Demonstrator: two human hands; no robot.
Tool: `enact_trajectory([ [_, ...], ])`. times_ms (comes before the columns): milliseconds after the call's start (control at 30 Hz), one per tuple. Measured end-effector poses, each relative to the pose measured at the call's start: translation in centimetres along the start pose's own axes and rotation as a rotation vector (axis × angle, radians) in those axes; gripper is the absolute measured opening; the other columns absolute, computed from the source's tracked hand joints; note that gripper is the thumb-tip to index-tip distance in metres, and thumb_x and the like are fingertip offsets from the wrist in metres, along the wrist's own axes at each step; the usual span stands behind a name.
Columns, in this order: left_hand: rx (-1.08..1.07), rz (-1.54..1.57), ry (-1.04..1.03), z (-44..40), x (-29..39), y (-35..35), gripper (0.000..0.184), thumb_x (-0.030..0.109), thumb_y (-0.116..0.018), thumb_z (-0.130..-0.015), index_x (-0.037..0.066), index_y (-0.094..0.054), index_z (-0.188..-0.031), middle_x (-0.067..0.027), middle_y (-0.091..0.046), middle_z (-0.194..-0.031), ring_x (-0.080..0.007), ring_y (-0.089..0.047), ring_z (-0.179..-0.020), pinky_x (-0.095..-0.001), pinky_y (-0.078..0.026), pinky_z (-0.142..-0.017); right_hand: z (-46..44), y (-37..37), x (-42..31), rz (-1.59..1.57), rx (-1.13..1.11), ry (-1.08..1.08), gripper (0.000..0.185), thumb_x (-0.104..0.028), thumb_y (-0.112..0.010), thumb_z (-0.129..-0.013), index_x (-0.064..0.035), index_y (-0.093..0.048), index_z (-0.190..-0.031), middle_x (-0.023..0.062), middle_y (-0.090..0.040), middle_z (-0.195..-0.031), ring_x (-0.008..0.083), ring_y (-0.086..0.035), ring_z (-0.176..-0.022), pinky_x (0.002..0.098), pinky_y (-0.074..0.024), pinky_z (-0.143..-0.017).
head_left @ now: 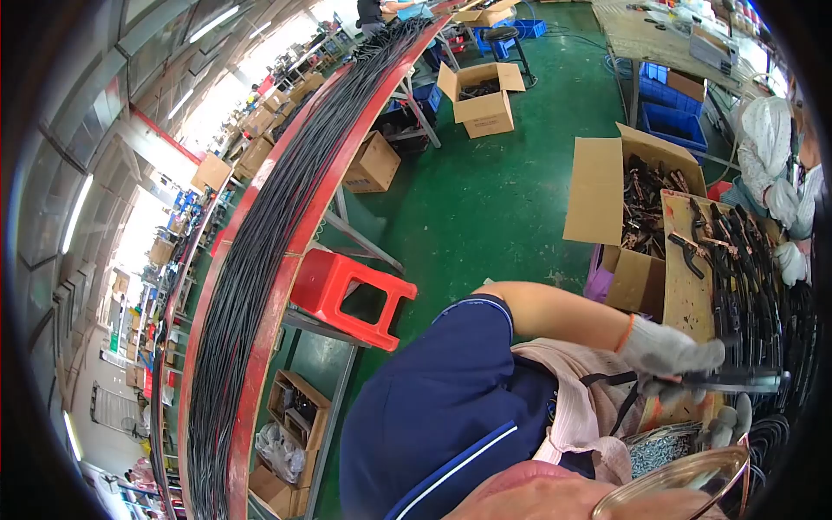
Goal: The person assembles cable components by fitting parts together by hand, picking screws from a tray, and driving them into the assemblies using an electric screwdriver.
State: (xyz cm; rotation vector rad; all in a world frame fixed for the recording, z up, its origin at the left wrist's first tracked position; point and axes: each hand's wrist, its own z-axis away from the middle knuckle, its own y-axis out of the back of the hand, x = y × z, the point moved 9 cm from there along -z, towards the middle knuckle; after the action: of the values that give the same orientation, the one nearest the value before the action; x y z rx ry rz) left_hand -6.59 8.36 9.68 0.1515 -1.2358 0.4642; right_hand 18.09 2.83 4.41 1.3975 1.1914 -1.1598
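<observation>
My left hand [666,351], in a pale work glove, reaches over the bench at the right. Its fingers are closed around a dark, tube-like piece [737,380], smeared by motion. My right hand [728,422], also gloved, shows only partly near the glasses; what its fingers hold is hidden. Beside my hands lie several black-handled clamp-like parts with copper-coloured metal [715,230], with black cables [771,347] trailing along the bench. Below my left hand is a heap of small silvery metal pieces [663,449].
An open carton [598,186] of copper-coloured and black parts stands against the bench [685,303]. A red stool [325,290] leans by a long red-edged table [290,269] loaded with black cables. Another carton [487,114] stands on the green floor. A person [371,13] is far back.
</observation>
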Motion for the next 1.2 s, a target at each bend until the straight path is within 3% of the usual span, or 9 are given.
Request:
enact_trajectory([
  [233,0.064,-0.851,-0.854,-5.3,-1.9,-3.0,0.043,0.027,-0.049,-0.098,-0.003,-0.049,-0.130,-0.0224,-0.061,-0.114,-0.0321,-0.062,-0.104,-0.0379,-0.050,-0.091,-3.9,-5.5,-9.0,-0.543,0.676,-0.053,0.051,-0.032,-0.046,-0.105,-0.0027,-0.044,-0.147,0.0049,-0.056,-0.120,0.0104,-0.056,-0.097,0.0259,-0.0505,-0.088],
  [367,0.170,-0.050,-0.183,-4.0,-1.6,1.8,0.038,0.026,-0.040,-0.106,-0.001,-0.052,-0.130,-0.0147,-0.061,-0.107,-0.0247,-0.060,-0.099,-0.0354,-0.048,-0.091,-6.2,-7.8,-9.6,-0.372,0.659,-0.136,0.047,-0.033,-0.049,-0.104,-0.0079,-0.052,-0.143,0.0081,-0.061,-0.123,0.0145,-0.063,-0.106,0.0285,-0.0532,-0.096],
  [400,0.201,0.054,-0.122,-4.1,-1.4,2.3,0.037,0.025,-0.037,-0.107,0.000,-0.052,-0.129,-0.0128,-0.061,-0.105,-0.0228,-0.060,-0.097,-0.0348,-0.048,-0.091,-7.2,-8.5,-9.2,-0.514,0.687,-0.104,0.032,-0.029,-0.053,-0.103,-0.0082,-0.061,-0.125,0.0026,-0.063,-0.099,0.0103,-0.062,-0.082,0.0250,-0.0548,-0.074],
  [500,0.239,0.129,-0.160,-5.2,-0.8,1.1,0.049,0.040,-0.029,-0.108,0.002,-0.057,-0.122,-0.0064,-0.061,-0.093,-0.0159,-0.058,-0.085,-0.0306,-0.047,-0.082,-9.5,-9.3,-8.1,-0.940,0.325,-0.008,0.022,-0.023,-0.060,-0.100,-0.0158,-0.049,-0.083,-0.0088,-0.037,-0.066,0.0038,-0.033,-0.053,0.0216,-0.0290,-0.046],
  [567,0.252,0.149,-0.257,-5.4,-0.2,0.3,0.078,0.070,-0.023,-0.101,0.004,-0.063,-0.106,-0.0014,-0.062,-0.076,-0.0094,-0.056,-0.066,-0.0248,-0.047,-0.063,-9.1,-8.7,-8.2,-0.958,0.329,0.038,0.022,-0.023,-0.059,-0.101,-0.0146,-0.049,-0.082,-0.0078,-0.039,-0.065,0.0045,-0.036,-0.052,0.0215,-0.0322,-0.046],
  [767,0.006,0.240,-0.225,-7.7,-2.8,-0.9,0.086,0.078,-0.021,-0.096,0.003,-0.058,-0.119,-0.0059,-0.068,-0.088,-0.0105,-0.062,-0.074,-0.0252,-0.051,-0.070,-6.9,-7.3,-9.0,-0.855,0.484,0.101,0.026,-0.021,-0.050,-0.106,-0.0151,-0.043,-0.082,-0.0074,-0.032,-0.064,0.0036,-0.029,-0.048,0.0200,-0.0286,-0.041],
  [800,-0.044,0.125,-0.284,-7.9,-2.1,-0.5,0.080,0.072,-0.027,-0.098,0.002,-0.056,-0.122,-0.0067,-0.068,-0.092,-0.0107,-0.062,-0.076,-0.0253,-0.051,-0.070,-7.2,-7.6,-10.1,-0.986,0.196,0.261,0.010,-0.015,-0.054,-0.103,-0.0090,-0.053,-0.095,-0.0026,-0.051,-0.073,0.0049,-0.048,-0.059,0.0192,-0.0430,-0.051],
  [1033,0.261,-0.160,-0.945,-4.7,5.1,0.5,0.037,0.011,-0.060,-0.099,-0.003,-0.053,-0.132,-0.0071,-0.064,-0.089,-0.0105,-0.058,-0.070,-0.0265,-0.049,-0.063,-4.6,-6.0,-8.5,-1.044,0.568,0.100,0.031,-0.029,-0.049,-0.106,-0.0142,-0.049,-0.079,-0.0050,-0.039,-0.057,0.0088,-0.034,-0.042,0.0254,-0.0297,-0.037],
  [1200,0.190,-0.208,-1.096,-4.2,5.6,-1.0,0.026,0.003,-0.061,-0.095,-0.003,-0.061,-0.120,-0.0183,-0.070,-0.104,-0.0248,-0.070,-0.085,-0.0309,-0.054,-0.077,-4.0,-5.4,-8.8,-0.967,0.637,0.141,0.031,-0.029,-0.050,-0.106,-0.0148,-0.050,-0.079,-0.0053,-0.038,-0.054,0.0092,-0.034,-0.040,0.0256,-0.0315,-0.037],
])
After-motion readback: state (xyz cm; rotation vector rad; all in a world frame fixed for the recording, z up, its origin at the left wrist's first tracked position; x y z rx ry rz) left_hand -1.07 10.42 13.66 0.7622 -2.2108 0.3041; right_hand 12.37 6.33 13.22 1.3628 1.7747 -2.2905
